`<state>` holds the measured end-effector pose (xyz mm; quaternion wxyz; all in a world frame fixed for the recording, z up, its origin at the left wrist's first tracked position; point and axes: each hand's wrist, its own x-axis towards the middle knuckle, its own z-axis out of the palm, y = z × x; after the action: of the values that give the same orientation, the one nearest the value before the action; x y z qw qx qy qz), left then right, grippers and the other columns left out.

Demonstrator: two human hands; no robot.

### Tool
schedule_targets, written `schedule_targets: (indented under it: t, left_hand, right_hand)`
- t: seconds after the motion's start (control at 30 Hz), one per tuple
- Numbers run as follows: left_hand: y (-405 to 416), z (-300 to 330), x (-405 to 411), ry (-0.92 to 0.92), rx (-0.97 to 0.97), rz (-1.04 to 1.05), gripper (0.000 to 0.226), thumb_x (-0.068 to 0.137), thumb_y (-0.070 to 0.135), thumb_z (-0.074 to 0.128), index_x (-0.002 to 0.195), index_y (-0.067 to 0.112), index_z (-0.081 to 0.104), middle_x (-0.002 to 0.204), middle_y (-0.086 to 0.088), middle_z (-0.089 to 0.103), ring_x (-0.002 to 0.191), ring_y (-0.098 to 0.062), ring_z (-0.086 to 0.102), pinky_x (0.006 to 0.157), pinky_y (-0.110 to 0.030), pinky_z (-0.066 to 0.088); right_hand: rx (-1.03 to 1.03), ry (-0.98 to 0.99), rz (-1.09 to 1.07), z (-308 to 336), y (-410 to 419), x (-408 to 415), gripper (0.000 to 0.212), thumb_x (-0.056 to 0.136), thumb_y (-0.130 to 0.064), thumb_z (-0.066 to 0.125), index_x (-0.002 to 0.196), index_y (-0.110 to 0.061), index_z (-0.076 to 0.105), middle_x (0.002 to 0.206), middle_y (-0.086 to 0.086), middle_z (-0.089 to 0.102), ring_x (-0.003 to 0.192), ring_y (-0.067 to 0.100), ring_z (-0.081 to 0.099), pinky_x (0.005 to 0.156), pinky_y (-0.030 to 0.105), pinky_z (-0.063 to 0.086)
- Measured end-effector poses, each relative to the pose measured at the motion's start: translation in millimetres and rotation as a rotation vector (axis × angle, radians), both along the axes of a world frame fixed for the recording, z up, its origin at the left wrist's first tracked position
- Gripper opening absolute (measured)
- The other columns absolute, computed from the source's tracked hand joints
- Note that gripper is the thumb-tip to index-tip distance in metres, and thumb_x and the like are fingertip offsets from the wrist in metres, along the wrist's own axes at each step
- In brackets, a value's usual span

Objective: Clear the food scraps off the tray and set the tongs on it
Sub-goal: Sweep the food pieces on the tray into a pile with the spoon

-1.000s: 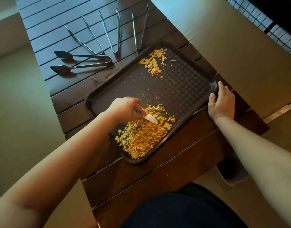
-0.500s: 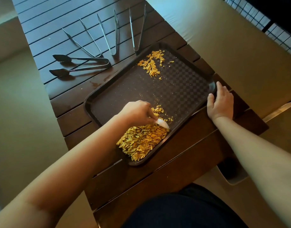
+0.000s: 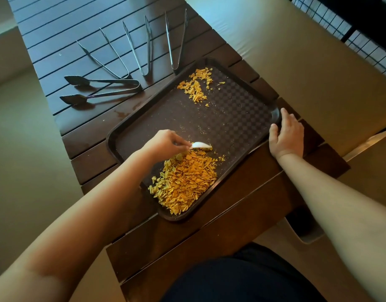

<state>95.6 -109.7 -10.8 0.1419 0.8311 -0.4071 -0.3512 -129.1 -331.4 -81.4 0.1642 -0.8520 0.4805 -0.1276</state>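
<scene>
A dark brown tray (image 3: 238,127) lies skewed on the slatted table. A large heap of yellow food scraps (image 3: 185,182) fills its near corner, and a smaller patch of scraps (image 3: 196,86) lies at the far corner. My left hand (image 3: 166,143) pinches a small white scraper (image 3: 200,145) at the heap's far edge. My right hand (image 3: 285,136) grips the tray's right rim. Several metal tongs lie on the table beyond the tray: a broad-tipped pair (image 3: 100,90) at left and slim pairs (image 3: 142,46) fanned behind.
The dark slatted table (image 3: 83,35) runs away from me. A light bench or cushion surface (image 3: 296,51) lies to the right, with wire grating (image 3: 344,22) behind. A bin opening (image 3: 303,223) shows below the table's right near corner. My dark lap is at the bottom.
My left hand has lifted the scraper back from the heap's right side to its far edge. The right hand has stayed on the tray rim.
</scene>
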Motion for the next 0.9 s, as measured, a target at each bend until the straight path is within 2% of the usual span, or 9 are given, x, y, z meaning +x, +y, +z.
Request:
schedule_targets:
  t: [0.07, 0.1, 0.2, 0.27, 0.33, 0.47, 0.63, 0.8, 0.9]
  left_hand:
    - [2, 5, 2, -0.019, 0.049, -0.09, 0.021, 0.086, 0.029, 0.064, 0.106, 0.026, 0.07, 0.089, 0.01, 0.057, 0.082, -0.001, 0.048, 0.075, -0.02, 0.037]
    - [2, 8, 4, -0.024, 0.042, -0.097, 0.02, 0.086, 0.028, 0.064, 0.105, 0.026, 0.07, 0.087, 0.01, 0.057, 0.078, -0.001, 0.049, 0.072, -0.02, 0.038]
    - [-4, 8, 12, 0.01, -0.13, 0.165, 0.021, 0.086, 0.026, 0.064, 0.106, 0.023, 0.07, 0.082, 0.008, 0.056, 0.064, -0.003, 0.046, 0.056, -0.016, 0.037]
    - [-10, 5, 14, -0.025, -0.202, 0.301, 0.022, 0.088, 0.024, 0.062, 0.109, 0.019, 0.07, 0.087, 0.003, 0.059, 0.063, -0.002, 0.047, 0.055, -0.014, 0.037]
    - [-15, 0, 13, -0.028, -0.171, 0.313, 0.023, 0.09, 0.023, 0.059, 0.111, 0.017, 0.069, 0.094, 0.001, 0.061, 0.066, -0.002, 0.049, 0.059, -0.014, 0.039]
    - [-23, -2, -2, -0.002, -0.097, 0.146, 0.024, 0.09, 0.025, 0.058, 0.112, 0.023, 0.067, 0.095, 0.003, 0.056, 0.074, -0.005, 0.049, 0.06, -0.014, 0.039]
    - [-26, -6, -22, -0.042, -0.014, -0.156, 0.018, 0.085, 0.035, 0.063, 0.101, 0.035, 0.07, 0.096, 0.005, 0.056, 0.088, -0.01, 0.053, 0.077, -0.028, 0.05]
    - [-16, 6, -12, -0.146, 0.098, -0.264, 0.019, 0.084, 0.042, 0.063, 0.101, 0.036, 0.071, 0.1, 0.007, 0.056, 0.092, -0.009, 0.053, 0.075, -0.028, 0.048]
    - [-6, 12, -3, -0.119, 0.129, -0.263, 0.018, 0.084, 0.038, 0.064, 0.1, 0.034, 0.071, 0.109, 0.005, 0.06, 0.106, -0.011, 0.053, 0.087, -0.032, 0.047]
  right_hand:
    - [0.001, 0.0, -0.003, 0, 0, 0, 0.062, 0.092, -0.042, 0.025, 0.145, -0.01, 0.031, 0.147, 0.015, 0.037, 0.139, 0.03, 0.029, 0.115, 0.045, 0.021]
    - [0.004, 0.002, -0.004, 0, 1, 0, 0.062, 0.092, -0.042, 0.025, 0.145, -0.01, 0.031, 0.148, 0.014, 0.037, 0.139, 0.03, 0.029, 0.115, 0.044, 0.021]
    - [0.012, 0.003, 0.001, 0, 0, 0, 0.062, 0.092, -0.041, 0.025, 0.145, -0.01, 0.03, 0.148, 0.014, 0.036, 0.14, 0.03, 0.028, 0.115, 0.044, 0.019]
    - [0.01, 0.002, 0.005, -1, -1, -1, 0.063, 0.091, -0.041, 0.024, 0.145, -0.009, 0.031, 0.148, 0.014, 0.037, 0.14, 0.029, 0.028, 0.115, 0.044, 0.018]
    - [0.009, 0.003, 0.006, -2, -2, -1, 0.063, 0.091, -0.041, 0.024, 0.145, -0.009, 0.031, 0.148, 0.014, 0.037, 0.14, 0.029, 0.028, 0.116, 0.044, 0.018]
    - [0.015, 0.003, 0.007, -3, -1, -1, 0.063, 0.091, -0.041, 0.024, 0.145, -0.009, 0.03, 0.148, 0.014, 0.036, 0.14, 0.029, 0.027, 0.116, 0.044, 0.018]
    - [0.013, 0.009, 0.006, -2, -2, -1, 0.063, 0.091, -0.042, 0.023, 0.145, -0.01, 0.03, 0.148, 0.013, 0.036, 0.14, 0.029, 0.027, 0.116, 0.044, 0.018]
    - [0.017, 0.016, 0.0, -2, -2, -2, 0.063, 0.091, -0.043, 0.023, 0.145, -0.011, 0.03, 0.149, 0.012, 0.036, 0.14, 0.028, 0.027, 0.116, 0.044, 0.018]
    - [0.019, 0.013, 0.002, -2, -1, -2, 0.063, 0.091, -0.044, 0.023, 0.145, -0.011, 0.03, 0.149, 0.012, 0.036, 0.14, 0.028, 0.027, 0.116, 0.044, 0.018]
